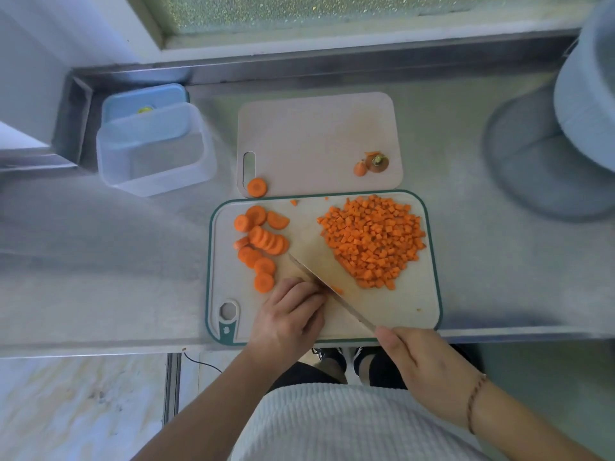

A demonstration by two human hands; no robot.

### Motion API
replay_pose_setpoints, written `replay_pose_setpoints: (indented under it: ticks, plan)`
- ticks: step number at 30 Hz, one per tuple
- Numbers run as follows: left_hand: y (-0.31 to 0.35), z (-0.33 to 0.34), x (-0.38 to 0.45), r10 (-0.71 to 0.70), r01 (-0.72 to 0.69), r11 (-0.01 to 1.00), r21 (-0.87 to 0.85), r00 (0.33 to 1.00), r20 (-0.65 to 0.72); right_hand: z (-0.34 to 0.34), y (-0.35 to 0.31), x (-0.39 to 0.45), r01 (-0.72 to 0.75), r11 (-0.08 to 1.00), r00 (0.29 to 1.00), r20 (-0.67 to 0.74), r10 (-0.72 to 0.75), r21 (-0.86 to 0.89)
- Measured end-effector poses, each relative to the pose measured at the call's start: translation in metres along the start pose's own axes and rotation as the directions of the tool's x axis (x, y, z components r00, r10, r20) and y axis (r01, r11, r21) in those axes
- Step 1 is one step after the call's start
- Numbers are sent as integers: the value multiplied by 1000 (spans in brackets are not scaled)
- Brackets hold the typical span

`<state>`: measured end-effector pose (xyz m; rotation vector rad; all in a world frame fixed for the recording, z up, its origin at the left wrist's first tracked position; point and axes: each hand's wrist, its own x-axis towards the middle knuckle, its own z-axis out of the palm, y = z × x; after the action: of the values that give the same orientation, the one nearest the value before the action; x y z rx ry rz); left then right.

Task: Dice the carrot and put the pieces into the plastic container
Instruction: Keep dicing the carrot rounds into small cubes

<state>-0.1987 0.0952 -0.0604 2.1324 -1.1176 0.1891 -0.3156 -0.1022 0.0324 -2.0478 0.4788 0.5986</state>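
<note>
fingers (299, 292) of the left hand (286, 322) curled down together over something small at the blade, probably carrot, though hidden under the knuckles. right hand (422, 364) wrapped around the handle of the long steel kitchen knife (332, 296), handle itself out of sight inside the fist. blade lying slantwise across the near half of the pale cutting board with the teal rim (432, 261).

head view, all placed from that teal-rimmed board: heap of small orange carrot dice (372, 242) on its right half. loose round orange carrot slices (261, 246) on its left half, not yet cut down. clear rectangular plastic container (154, 154) off the far left corner, well apart, nothing visible inside, blue lid (143, 103) propped behind it. second, plain beige cutting board (316, 144) touching the far edge, with one stray carrot round (257, 187) and the trimmed carrot top (376, 163) on it.

judged roughly two thirds diced, nothing yet transferred. for a clean cut: keep fingertips tucked back with knuckles guiding the flat of the blade, rock from the tip, stack a few rounds rather than many to stop sliding. afterwards, better to bring the container close than to carry dice across the gap.

no brand, label or legible writing anywhere.
</note>
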Motion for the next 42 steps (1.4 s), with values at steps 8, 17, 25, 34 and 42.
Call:
replay_pose_setpoints:
  ticks: [8,17,25,34,42]
  plan:
    - [-1,0,-2,-26,25,999,-21,1000,-12,5,28,-13,-33,999,999,36,35,-29]
    - [-1,-1,-2,-46,46,998,-36,999,-2,2,-8,7,-7,998,999,31,9,-65]
    - [0,0,-5,-28,28,999,-19,1000,-3,5,26,-17,-51,998,995,86,55,-48]
    - [-1,-4,-4,-22,22,999,-33,1000,6,9,-7,3,3,992,1000,29,1,-130]
    - [-4,-4,-9,-20,20,999,32,1000,-11,-4,8,-22,-55,998,995,76,57,-20]
